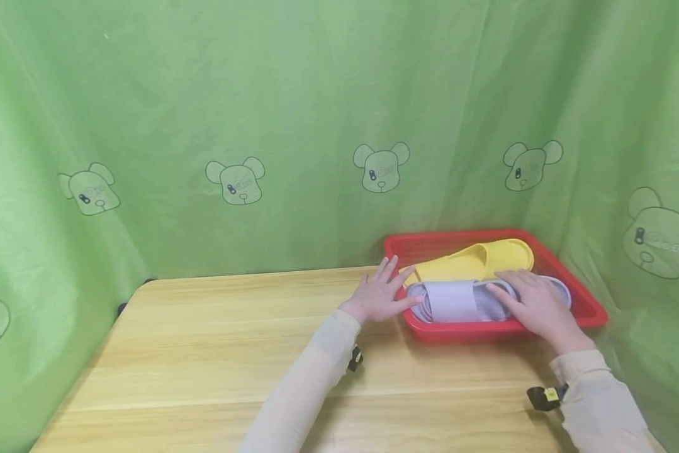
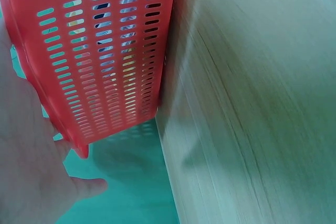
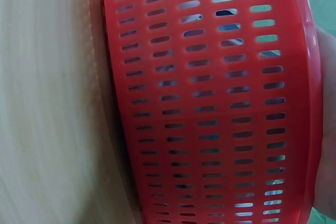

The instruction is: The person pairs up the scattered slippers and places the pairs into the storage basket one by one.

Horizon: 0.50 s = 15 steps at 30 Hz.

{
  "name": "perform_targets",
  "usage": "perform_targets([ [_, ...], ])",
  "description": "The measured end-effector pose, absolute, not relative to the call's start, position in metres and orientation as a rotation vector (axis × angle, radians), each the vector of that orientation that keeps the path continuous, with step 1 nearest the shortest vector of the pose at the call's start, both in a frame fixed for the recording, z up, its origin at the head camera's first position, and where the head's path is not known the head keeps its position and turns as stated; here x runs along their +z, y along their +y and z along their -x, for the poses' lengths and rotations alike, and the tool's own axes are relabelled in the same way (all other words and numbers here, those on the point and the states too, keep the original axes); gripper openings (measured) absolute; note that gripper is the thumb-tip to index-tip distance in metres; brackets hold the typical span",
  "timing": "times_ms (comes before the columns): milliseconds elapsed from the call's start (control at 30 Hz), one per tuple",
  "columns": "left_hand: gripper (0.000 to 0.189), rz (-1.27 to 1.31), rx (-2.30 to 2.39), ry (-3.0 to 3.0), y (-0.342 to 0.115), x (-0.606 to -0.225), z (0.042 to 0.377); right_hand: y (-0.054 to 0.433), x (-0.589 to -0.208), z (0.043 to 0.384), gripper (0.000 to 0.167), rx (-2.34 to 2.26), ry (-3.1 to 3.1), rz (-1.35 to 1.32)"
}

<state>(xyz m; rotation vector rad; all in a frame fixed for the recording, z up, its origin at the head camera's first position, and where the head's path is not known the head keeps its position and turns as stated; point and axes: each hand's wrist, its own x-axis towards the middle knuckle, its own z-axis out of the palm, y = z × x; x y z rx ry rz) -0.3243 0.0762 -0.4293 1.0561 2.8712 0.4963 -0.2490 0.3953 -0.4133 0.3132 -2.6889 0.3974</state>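
Note:
A red plastic basket (image 1: 438,333) holds a yellow slipper (image 1: 509,258) along its far side and light grey slippers (image 1: 451,302) along its near side. My left hand (image 1: 379,296) spreads its fingers over the basket's left end, the thumb reaching the end of a grey slipper. Over the right part of the grey slippers lies my right hand (image 1: 537,305), fingers extended and hiding part of them. In the left wrist view the left hand (image 2: 31,156) is beside the slotted basket wall (image 2: 100,66). Only an edge of the right hand (image 3: 326,124) shows past the rim in the right wrist view.
The basket stands on a wood-grain table (image 1: 231,352), toward its far right. Green curtain (image 1: 305,94) with bear-head prints hangs behind and on both sides, close to the basket's back and right. Small black devices (image 1: 543,398) hang at both wrists.

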Motion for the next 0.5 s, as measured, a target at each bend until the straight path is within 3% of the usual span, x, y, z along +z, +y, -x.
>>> perform_targets([
  [500,0.075,-1.055,0.520,2.876,0.0761,-0.4299,0.3240,0.3973,-0.4105,0.2543,0.070,0.392,-2.936,-0.224],
])
